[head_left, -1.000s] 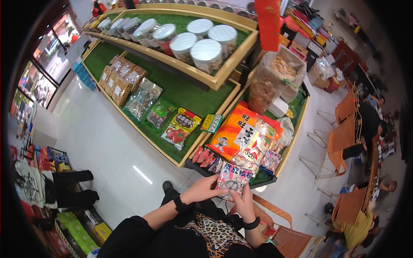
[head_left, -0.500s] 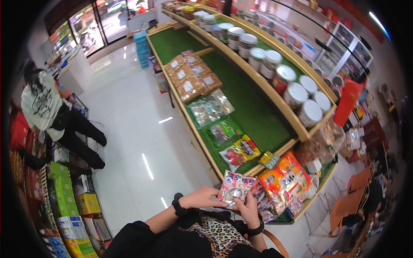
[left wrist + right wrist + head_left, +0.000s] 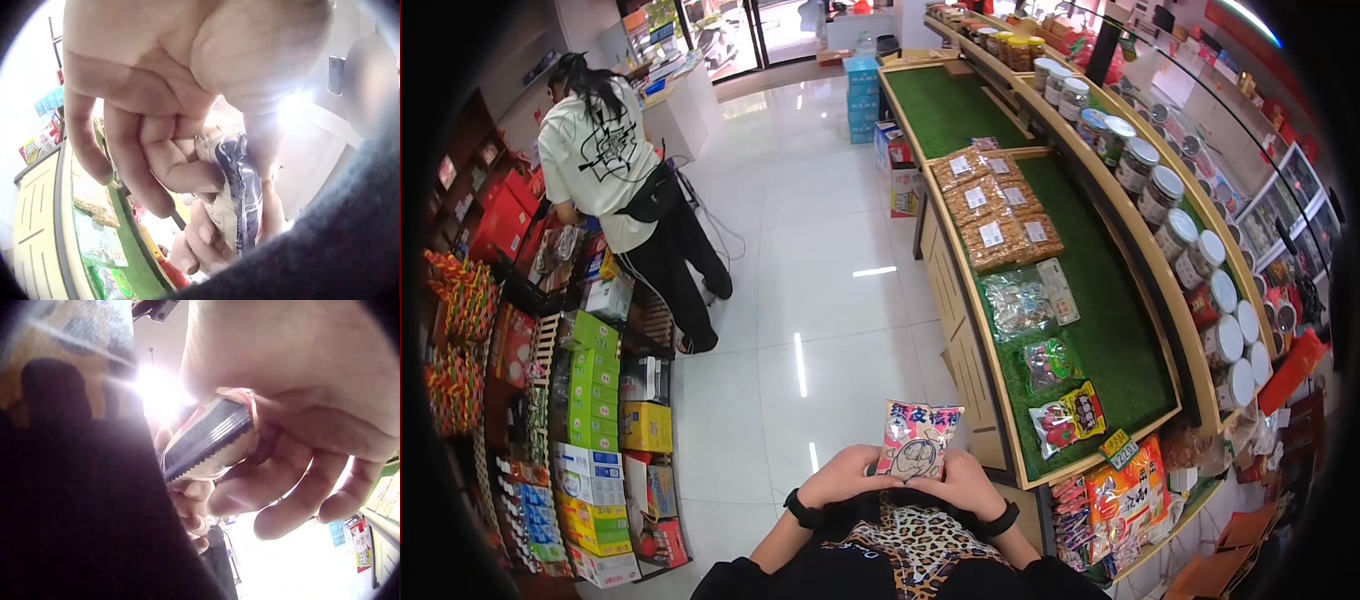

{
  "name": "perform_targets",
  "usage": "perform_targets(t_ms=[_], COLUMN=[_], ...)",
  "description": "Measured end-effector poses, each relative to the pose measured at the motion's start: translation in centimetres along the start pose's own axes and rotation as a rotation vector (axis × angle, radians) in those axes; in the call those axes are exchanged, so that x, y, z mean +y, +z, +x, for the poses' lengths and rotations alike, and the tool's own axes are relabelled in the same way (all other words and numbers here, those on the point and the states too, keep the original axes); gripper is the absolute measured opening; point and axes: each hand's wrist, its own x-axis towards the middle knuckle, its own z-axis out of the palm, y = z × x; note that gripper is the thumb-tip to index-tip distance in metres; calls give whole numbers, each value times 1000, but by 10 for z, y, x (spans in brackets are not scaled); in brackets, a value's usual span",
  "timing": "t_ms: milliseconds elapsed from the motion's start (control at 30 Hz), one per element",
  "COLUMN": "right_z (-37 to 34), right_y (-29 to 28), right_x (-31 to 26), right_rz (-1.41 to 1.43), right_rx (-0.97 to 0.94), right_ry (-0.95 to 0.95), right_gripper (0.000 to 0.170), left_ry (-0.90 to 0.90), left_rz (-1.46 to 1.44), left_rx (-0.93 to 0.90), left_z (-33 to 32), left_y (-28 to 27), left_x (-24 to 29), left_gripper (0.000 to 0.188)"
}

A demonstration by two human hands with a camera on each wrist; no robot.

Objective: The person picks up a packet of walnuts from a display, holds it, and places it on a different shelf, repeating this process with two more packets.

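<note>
Give yourself room from the long display stand (image 3: 1120, 320) on your right; the pouch is best handled, I'd judge, over the aisle, apart from that wooden edge. Your left hand (image 3: 843, 474) and right hand (image 3: 965, 486) share the hold: on each, the thumb lies toward the near face and bent fingers back it, the gap between closed down to the wrapper's thickness, while the outer fingers bend loosely away from it. That small printed pouch (image 3: 918, 440) is between both hands in front of your shirt, its face towards you and its far end free. Match the two thumbs' pressure near the lower edge, lightly, since a thin wrapper like this could crease or split if pinched or twisted hard. Counting down by size, you have one stand, one person in a white top (image 3: 615, 150), six labelled brown packs (image 3: 1005, 215) that show on the green turf, one red-and-yellow bag (image 3: 1068, 418) nearer you, two hands on the pouch, and one pouch.
</note>
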Motion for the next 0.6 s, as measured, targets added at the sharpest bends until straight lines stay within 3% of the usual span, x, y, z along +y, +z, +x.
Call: perform_targets(t_ms=[133, 200, 367, 600], right_z=[39, 60, 124, 228], right_y=[-5, -9, -35, -92], right_x=[-7, -8, -2, 19], right_rz=[100, 113, -107, -110], right_rx=[-157, -189, -270, -155], right_ry=[5, -15, -59, -287], right_gripper=[49, 49, 58, 64], left_ry=[-82, -8, 33, 38], left_rz=[-24, -59, -41, 43], left_rx=[56, 139, 224, 334], left_z=[5, 13, 55, 144], left_y=[-15, -19, -51, -114], left_x=[-7, -15, -25, 4], left_gripper=[45, 39, 38, 38])
